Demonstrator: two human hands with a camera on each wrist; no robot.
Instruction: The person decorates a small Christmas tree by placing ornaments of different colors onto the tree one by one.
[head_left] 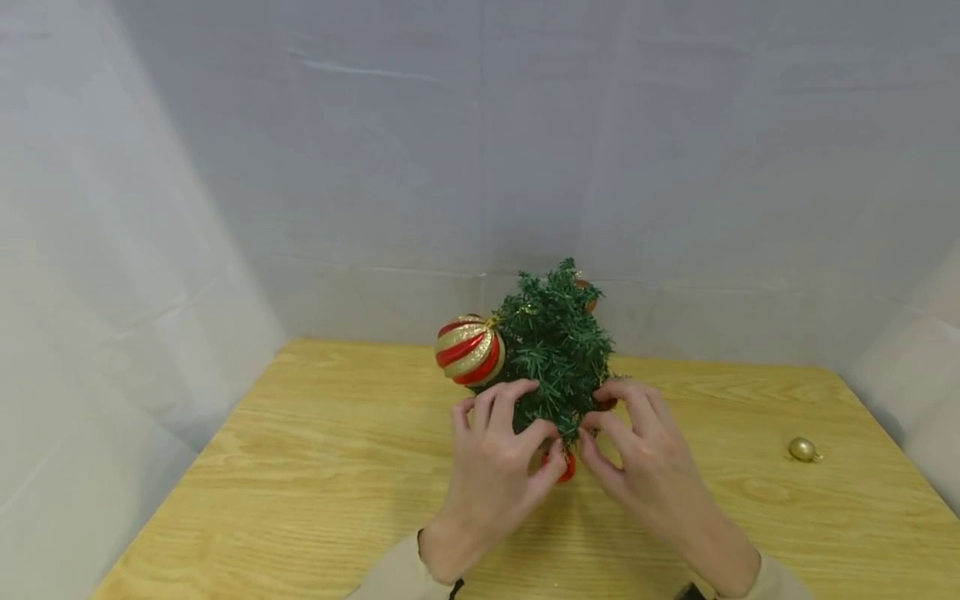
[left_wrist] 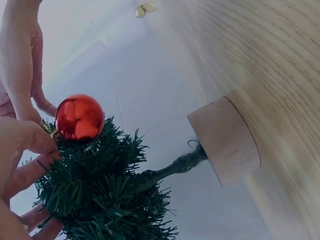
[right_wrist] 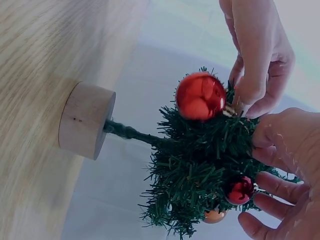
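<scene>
A small artificial Christmas tree (head_left: 555, 346) stands on the table, both hands at its near side. My left hand (head_left: 493, 458) pinches a shiny red bauble (right_wrist: 201, 96) at its gold cap, thumb and index finger together. The ball hangs against the front branches. Beside it, the right hand (head_left: 648, 458) pinches the green branch tip between thumb and index finger; its other fingers spread near a dark red bauble (right_wrist: 240, 190). Whether a hanging thread lies between the fingers is hidden.
A big red-and-gold striped bauble (head_left: 470, 350) hangs on the tree's left. An orange bauble (right_wrist: 215, 216) is on its far side. The tree has a round wooden base (right_wrist: 87, 120). One small gold bauble (head_left: 802, 450) lies on the wooden table (head_left: 337, 467) at right, before a pale cloth backdrop (head_left: 480, 150).
</scene>
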